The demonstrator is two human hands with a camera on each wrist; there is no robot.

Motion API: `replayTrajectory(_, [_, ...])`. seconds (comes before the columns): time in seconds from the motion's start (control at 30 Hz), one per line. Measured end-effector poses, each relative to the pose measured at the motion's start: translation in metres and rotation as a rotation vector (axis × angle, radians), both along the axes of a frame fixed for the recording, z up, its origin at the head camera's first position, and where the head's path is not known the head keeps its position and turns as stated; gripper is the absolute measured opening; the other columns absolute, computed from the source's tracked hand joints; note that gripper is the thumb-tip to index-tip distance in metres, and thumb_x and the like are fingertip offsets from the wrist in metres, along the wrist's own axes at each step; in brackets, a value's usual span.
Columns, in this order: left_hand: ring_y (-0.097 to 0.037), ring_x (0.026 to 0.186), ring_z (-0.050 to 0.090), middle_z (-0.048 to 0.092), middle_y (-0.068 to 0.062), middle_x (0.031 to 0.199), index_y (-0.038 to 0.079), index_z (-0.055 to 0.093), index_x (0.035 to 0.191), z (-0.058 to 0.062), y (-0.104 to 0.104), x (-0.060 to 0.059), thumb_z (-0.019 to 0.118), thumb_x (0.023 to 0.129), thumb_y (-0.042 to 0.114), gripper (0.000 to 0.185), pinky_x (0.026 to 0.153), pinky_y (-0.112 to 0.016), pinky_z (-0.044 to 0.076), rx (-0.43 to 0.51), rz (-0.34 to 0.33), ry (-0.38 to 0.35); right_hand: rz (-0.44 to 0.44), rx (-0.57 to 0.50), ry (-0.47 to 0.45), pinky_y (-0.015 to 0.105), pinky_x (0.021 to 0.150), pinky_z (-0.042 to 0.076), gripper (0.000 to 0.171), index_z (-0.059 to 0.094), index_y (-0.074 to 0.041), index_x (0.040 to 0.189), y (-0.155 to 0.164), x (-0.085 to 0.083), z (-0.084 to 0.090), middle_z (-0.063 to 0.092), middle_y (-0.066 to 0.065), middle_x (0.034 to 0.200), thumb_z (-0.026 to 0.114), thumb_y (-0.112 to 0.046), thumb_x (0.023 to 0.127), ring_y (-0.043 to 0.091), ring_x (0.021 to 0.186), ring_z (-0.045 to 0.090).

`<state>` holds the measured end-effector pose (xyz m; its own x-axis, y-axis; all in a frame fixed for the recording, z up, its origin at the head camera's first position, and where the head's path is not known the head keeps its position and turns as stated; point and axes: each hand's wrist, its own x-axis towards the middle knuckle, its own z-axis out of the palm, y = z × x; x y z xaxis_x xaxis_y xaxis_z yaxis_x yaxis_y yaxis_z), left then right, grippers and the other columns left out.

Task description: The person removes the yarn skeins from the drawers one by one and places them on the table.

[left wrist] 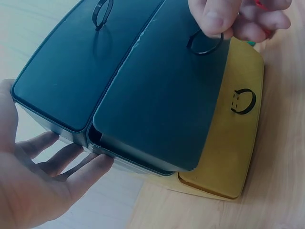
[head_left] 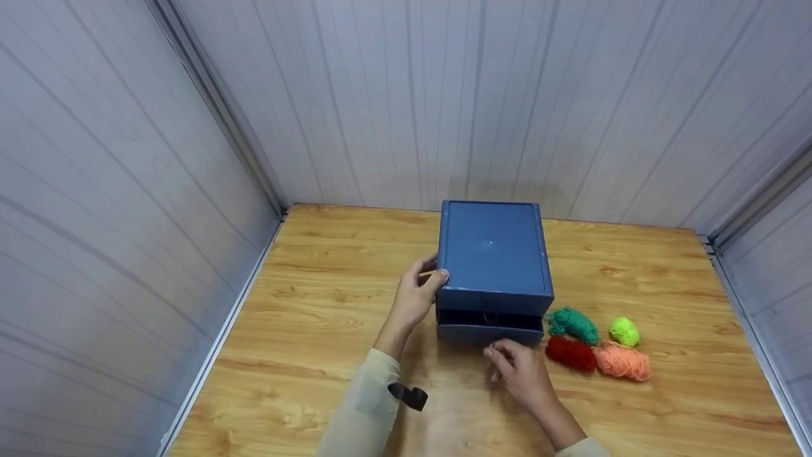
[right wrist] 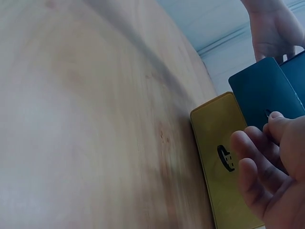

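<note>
My left hand (head_left: 419,293) lies flat against the left side of the blue drawer box (head_left: 493,254), fingers (left wrist: 71,160) straight and spread along its lower edge, thumb up on the top corner. My right hand (head_left: 519,368) reaches in from six o'clock, thumb and forefinger pinching the black ring pull (left wrist: 206,42) of the middle drawer (head_left: 490,325), which stands a little way out. The box sits mid-desk (head_left: 317,317); four yarn bundles (head_left: 596,346) lie at its four o'clock.

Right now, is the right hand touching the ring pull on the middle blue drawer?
Touching. The left wrist view shows the right hand pinching the ring pull of the middle drawer, which is slid partly out.
</note>
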<state>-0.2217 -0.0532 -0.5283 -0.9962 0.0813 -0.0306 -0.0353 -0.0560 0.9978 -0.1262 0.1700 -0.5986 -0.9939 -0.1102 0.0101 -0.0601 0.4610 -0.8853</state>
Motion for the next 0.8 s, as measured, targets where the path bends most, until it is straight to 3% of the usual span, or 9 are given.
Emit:
replayTrajectory(0.23, [-0.031, 0.126, 0.059, 0.056, -0.017, 0.142, 0.007, 0.052, 0.149, -0.002, 0.001, 0.0, 0.064, 0.098, 0.023, 0.055, 0.095, -0.042, 0.058, 0.012, -0.008, -0.009, -0.015, 0.034, 0.024, 0.024, 0.054, 0.054, 0.01, 0.074, -0.011, 0.092, 0.0, -0.01, -0.002, 0.071, 0.011, 0.077, 0.069, -0.016, 0.099, 0.017, 0.056, 0.066])
replayTrajectory(0.8, [-0.031, 0.127, 0.058, 0.056, -0.015, 0.142, 0.009, 0.051, 0.149, -0.003, -0.001, -0.002, 0.064, 0.098, 0.027, 0.055, 0.095, -0.043, 0.057, -0.02, -0.015, -0.001, -0.003, 0.023, -0.004, 0.023, 0.054, 0.051, 0.014, 0.074, -0.011, 0.092, 0.002, -0.028, 0.0, 0.071, 0.007, 0.076, 0.066, -0.019, 0.101, 0.03, 0.061, 0.069])
